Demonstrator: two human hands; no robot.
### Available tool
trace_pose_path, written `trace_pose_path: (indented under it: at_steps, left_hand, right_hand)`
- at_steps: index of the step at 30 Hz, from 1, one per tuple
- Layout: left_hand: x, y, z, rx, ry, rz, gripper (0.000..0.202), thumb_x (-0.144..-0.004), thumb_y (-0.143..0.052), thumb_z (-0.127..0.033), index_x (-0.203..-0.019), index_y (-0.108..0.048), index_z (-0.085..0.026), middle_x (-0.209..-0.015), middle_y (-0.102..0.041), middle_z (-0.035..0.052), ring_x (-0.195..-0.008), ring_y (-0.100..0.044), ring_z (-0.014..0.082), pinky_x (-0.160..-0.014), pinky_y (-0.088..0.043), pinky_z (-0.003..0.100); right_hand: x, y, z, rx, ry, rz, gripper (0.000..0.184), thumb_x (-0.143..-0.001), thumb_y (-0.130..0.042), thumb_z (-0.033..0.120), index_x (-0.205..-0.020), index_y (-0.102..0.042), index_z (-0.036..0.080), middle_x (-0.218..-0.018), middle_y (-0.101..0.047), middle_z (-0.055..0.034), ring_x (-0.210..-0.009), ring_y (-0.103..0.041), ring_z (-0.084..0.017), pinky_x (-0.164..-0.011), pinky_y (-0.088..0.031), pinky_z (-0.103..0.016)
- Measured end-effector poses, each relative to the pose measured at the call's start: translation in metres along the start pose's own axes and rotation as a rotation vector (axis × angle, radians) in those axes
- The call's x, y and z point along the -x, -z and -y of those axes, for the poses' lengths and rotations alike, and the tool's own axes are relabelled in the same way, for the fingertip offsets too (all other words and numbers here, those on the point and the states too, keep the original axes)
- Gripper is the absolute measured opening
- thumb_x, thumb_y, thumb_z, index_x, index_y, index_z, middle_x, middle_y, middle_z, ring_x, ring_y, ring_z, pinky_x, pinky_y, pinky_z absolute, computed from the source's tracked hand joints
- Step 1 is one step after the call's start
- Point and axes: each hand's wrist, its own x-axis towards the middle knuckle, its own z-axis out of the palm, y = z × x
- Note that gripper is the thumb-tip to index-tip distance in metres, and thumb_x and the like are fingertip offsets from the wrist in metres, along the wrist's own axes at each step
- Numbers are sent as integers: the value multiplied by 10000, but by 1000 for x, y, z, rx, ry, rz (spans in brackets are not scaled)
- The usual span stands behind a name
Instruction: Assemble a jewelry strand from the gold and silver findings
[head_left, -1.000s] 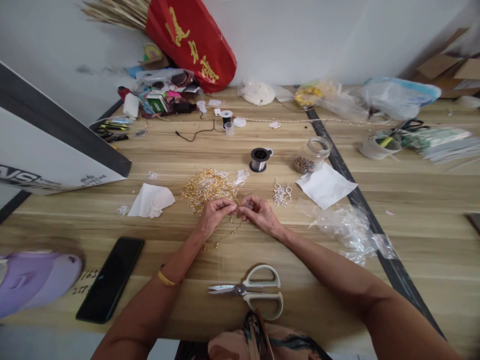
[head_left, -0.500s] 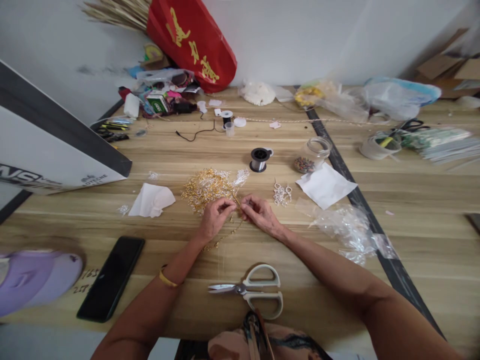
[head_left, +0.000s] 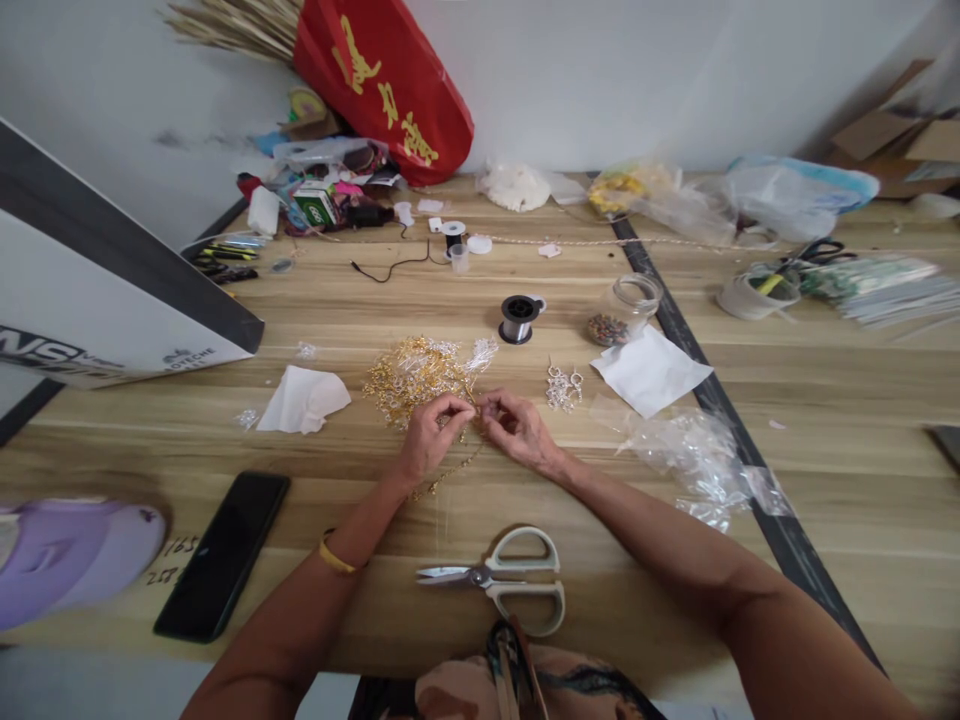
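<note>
My left hand pinches thumb against forefinger on a thin gold chain, which hangs below the fingers and curves across the table. My right hand is closed in a pinch too, its fingertips almost touching the left ones at the same strand. Whatever small part sits between the fingertips is too tiny to make out. Just beyond my hands lies a tangled heap of gold and silver chains. Silver ring-shaped findings rest to the right. Scissors with cream handles lie nearer to me.
A wire spool and a glass jar of beads stand behind my hands. Clear plastic bags lie right, beside white paper. At left are a folded tissue, a black phone and a large white box.
My right hand has shifted very slightly to the left and its fingers have curled a little differently. The left hand stays nearly where it was.
</note>
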Motion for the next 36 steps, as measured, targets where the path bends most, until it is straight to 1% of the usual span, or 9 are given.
trace_pose_path:
  at_steps: [3,8,13,15,18,22,26,31,36]
  left_hand:
    - [0,2,-1,75,78,-33,138,-798,-619,-288,-759,-644,-158,-769,-678,27,-736,-616,149,-718,-481,251]
    - [-1,5,-2,153,137,-44,177,-777,-637,-331,-755,-647,-156,-741,-677,20,-712,-614,149,-701,-486,249]
    - [-2,4,-2,161,141,-52,169,-774,-643,-322,-765,-648,-153,-749,-676,23,-712,-614,145,-702,-486,246]
    - [-2,3,-1,151,135,-51,165,-777,-639,-316,-761,-648,-152,-758,-675,28,-721,-615,149,-707,-487,249]
    - [-4,1,-2,119,110,-44,158,-783,-630,-309,-769,-650,-152,-772,-676,36,-737,-617,156,-717,-486,256]
    - [-5,0,-7,43,63,-19,138,-795,-610,-285,-769,-646,-155,-772,-676,38,-746,-618,161,-729,-482,264]
    - [-6,0,-13,-51,16,-2,129,-811,-586,-267,-762,-643,-163,-777,-681,37,-745,-616,160,-737,-480,268]
    - [-7,-1,-15,-141,-39,3,120,-815,-577,-261,-761,-639,-174,-775,-682,32,-730,-610,156,-726,-479,268]
    - [-11,-3,-17,-206,-95,15,111,-814,-578,-258,-754,-633,-183,-760,-673,30,-730,-603,158,-713,-471,270]
  right_hand:
    - [0,2,3,17,-58,-50,184,-833,-529,280,-942,-615,161,-725,-623,-19,-552,-528,-107,-490,-404,-216]
    - [0,4,6,-38,-109,-101,213,-862,-501,337,-927,-618,170,-716,-636,-29,-674,-600,-161,-598,-471,-258]
    - [-3,7,5,-79,-42,-178,222,-884,-495,362,-960,-608,186,-874,-668,-59,-829,-629,-185,-767,-501,-310]
    - [-4,10,6,-81,-10,-212,225,-883,-508,362,-986,-612,190,-921,-669,-67,-873,-625,-191,-795,-499,-317]
    - [-4,12,10,-36,35,-209,241,-864,-547,367,-1014,-623,194,-939,-661,-66,-822,-603,-179,-700,-495,-290]
    - [-3,11,14,-21,24,-91,284,-828,-603,395,-1017,-636,187,-942,-658,-62,-673,-558,-138,-543,-442,-248]
    - [-4,9,11,-27,0,-73,241,-827,-609,391,-916,-664,175,-779,-655,-40,-638,-551,-132,-545,-428,-244]
    - [-7,13,5,-78,-39,-16,257,-830,-598,401,-908,-664,166,-748,-644,-32,-610,-533,-120,-524,-406,-232]
    - [-10,17,9,-122,-59,-8,283,-804,-621,413,-903,-658,150,-688,-613,-14,-565,-503,-105,-503,-396,-221]
